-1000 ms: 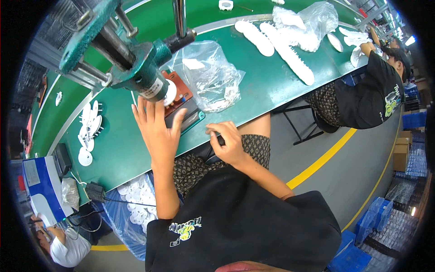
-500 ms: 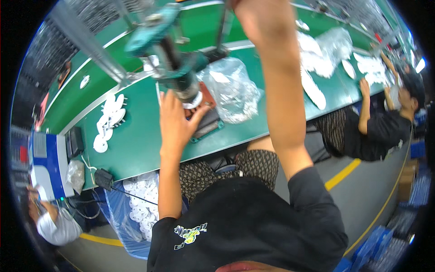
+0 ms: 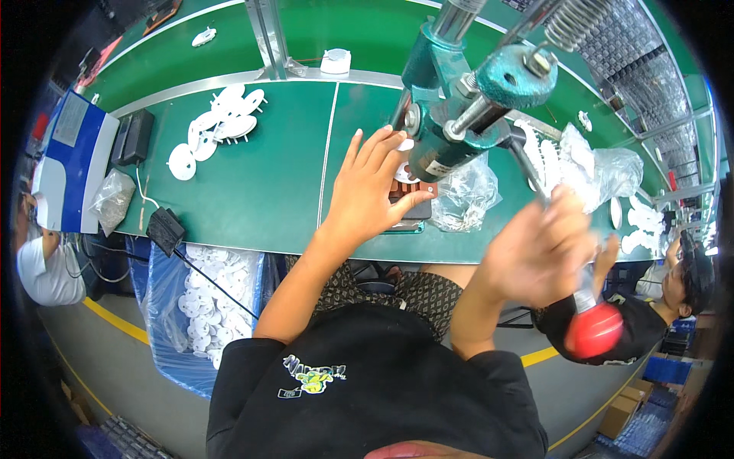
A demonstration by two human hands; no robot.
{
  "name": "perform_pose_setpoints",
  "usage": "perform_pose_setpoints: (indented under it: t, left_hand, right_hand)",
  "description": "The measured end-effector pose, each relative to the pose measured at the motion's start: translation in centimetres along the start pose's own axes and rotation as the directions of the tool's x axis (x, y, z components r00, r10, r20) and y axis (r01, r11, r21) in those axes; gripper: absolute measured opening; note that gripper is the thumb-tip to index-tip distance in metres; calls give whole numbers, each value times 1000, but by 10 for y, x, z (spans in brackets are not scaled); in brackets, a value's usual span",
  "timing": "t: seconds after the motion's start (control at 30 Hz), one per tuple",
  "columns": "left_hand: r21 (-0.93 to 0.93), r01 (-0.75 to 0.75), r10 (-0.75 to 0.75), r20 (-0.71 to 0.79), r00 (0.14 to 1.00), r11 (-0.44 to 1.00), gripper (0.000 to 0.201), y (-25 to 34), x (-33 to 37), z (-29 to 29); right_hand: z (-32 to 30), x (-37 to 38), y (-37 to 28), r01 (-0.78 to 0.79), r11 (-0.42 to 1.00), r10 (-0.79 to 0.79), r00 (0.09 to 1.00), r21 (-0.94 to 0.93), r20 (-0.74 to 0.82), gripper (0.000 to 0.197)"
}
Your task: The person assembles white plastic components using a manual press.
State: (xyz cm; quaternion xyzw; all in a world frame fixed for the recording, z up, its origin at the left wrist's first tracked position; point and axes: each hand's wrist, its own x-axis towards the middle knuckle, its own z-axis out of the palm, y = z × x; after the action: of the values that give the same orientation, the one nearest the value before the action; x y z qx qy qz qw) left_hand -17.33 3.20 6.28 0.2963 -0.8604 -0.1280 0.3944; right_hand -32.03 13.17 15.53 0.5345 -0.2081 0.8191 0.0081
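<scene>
A green hand-operated press (image 3: 451, 115) stands over the bench. Beneath its ram, a white plastic disc (image 3: 405, 173) sits on a copper-coloured fixture (image 3: 428, 189), partly hidden. My left hand (image 3: 371, 183) lies beside the disc, fingers stretched out and spread, the thumb reaching across the fixture's front. My right hand (image 3: 543, 249), somewhat blurred, is closed around the press lever (image 3: 529, 170), whose red ball knob (image 3: 594, 330) sticks out below it. A clear plastic bag (image 3: 466, 195) rests on the bench right of the fixture.
White plastic parts (image 3: 222, 122) lie to the left on the green bench (image 3: 294, 153). A blue-lined bin (image 3: 164, 336) of white discs stands below. More white parts (image 3: 577, 161) and a co-worker (image 3: 673, 283) are at the right. A conveyor (image 3: 153, 69) runs behind.
My right hand has come down from high above the bench to lower right, with the lever. My left hand stays at the fixture. The view has shifted, so the press appears further right.
</scene>
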Motion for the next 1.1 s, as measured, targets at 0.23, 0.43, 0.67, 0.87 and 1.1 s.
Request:
perform_pose_setpoints:
  t: [0.23, 0.43, 0.67, 0.87, 1.1]
  left_hand:
    - [-35, -13, 12, -26, 1000, 999, 63, -3, -2, -2]
    - [-177, 18, 3, 120, 993, 984, 65, -10, 1, -15]
    - [26, -174, 176, -120, 977, 984, 59, -7, -13, -16]
    - [-465, 6, -24, -33, 999, 885, 49, 43, -71, -29]
    - [-520, 540, -433, 323, 842, 662, 33, 39, -111, -26]
  right_hand:
    - [-9, -40, 7, 23, 963, -34, 999, -268, -35, 18]
    - [11, 94, 21, -373, 911, 401, 900, -174, 173, 47]
    - [-33, -63, 7, -37, 909, -7, 994, -416, -105, 33]
    - [-41, -156, -13, -30, 730, 357, 868, -683, 344, 57]
    - [-33, -158, -20, -123, 739, 485, 780, -663, 395, 69]
